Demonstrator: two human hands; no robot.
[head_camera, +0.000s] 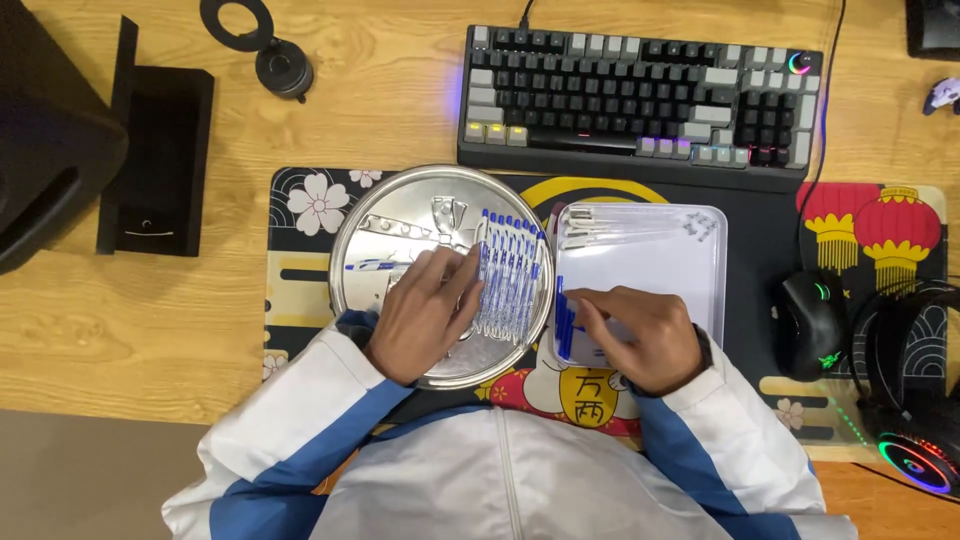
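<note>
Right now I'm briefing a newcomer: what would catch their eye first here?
The round metal tray at centre, with a row of blue pens lined across it under the left hand. Beside it, the right hand rests on a white tray. Behind both sits a backlit keyboard.

Wooden desk carries patterned desk mat, keyboard, black stand, headset.

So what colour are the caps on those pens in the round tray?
Blue, on the pens in the round silver tray, head view.
</note>
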